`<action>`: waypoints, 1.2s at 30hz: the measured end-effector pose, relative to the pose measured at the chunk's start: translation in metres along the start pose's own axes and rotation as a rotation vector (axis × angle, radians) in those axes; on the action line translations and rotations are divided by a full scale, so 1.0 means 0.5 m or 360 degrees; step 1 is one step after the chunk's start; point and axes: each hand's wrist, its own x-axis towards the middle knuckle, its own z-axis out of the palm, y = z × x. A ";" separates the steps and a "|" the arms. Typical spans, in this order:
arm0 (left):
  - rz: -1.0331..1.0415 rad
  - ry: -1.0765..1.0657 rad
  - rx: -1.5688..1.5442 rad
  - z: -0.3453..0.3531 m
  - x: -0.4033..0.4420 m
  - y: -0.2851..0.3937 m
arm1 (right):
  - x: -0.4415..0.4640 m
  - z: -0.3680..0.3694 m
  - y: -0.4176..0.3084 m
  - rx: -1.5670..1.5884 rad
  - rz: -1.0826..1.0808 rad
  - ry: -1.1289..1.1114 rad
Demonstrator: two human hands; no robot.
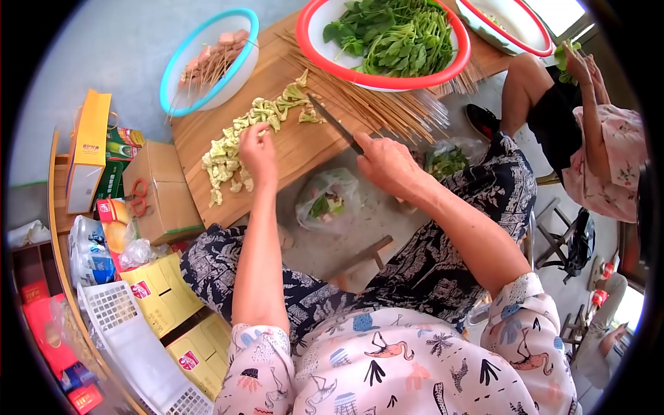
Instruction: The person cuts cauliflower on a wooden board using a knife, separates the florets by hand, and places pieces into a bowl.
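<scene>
My right hand is closed round the handle of a kitchen knife, whose blade points up and left over the edge of the wooden board. Cut cauliflower florets lie in a long pile across the board. My left hand hovers at the near side of that pile, its fingers curled together. Whatever is between those fingertips is hidden. A few florets sit close to the knife tip.
Behind the board stand a blue-rimmed basin with skewered meat and a red-rimmed basin of leafy greens. Bamboo skewers lie between. A plastic bag is below. Boxes and scissors are left; another person sits right.
</scene>
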 end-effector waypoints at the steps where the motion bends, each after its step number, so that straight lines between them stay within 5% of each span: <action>1: 0.0015 -0.0179 -0.0020 0.022 0.002 0.034 | 0.000 -0.002 0.001 -0.0005 0.0004 -0.0002; 9: 0.0575 -0.0557 0.0301 0.112 0.013 0.037 | -0.003 -0.013 0.009 0.0160 -0.0044 0.0060; 12: 0.0273 -0.0702 0.0158 0.089 0.001 0.048 | -0.004 -0.013 0.010 0.0153 -0.0067 0.0069; 23: 0.0038 -0.0464 0.0098 0.068 -0.108 0.063 | -0.027 0.000 -0.010 0.0071 -0.0087 -0.0135; 32: 0.0458 -0.0269 0.0143 0.066 -0.098 0.027 | -0.031 -0.006 -0.015 -0.0083 -0.0153 -0.0197; 36: 0.0404 -0.0344 0.0102 0.054 -0.085 0.028 | -0.032 -0.012 -0.021 -0.0058 -0.0190 -0.0199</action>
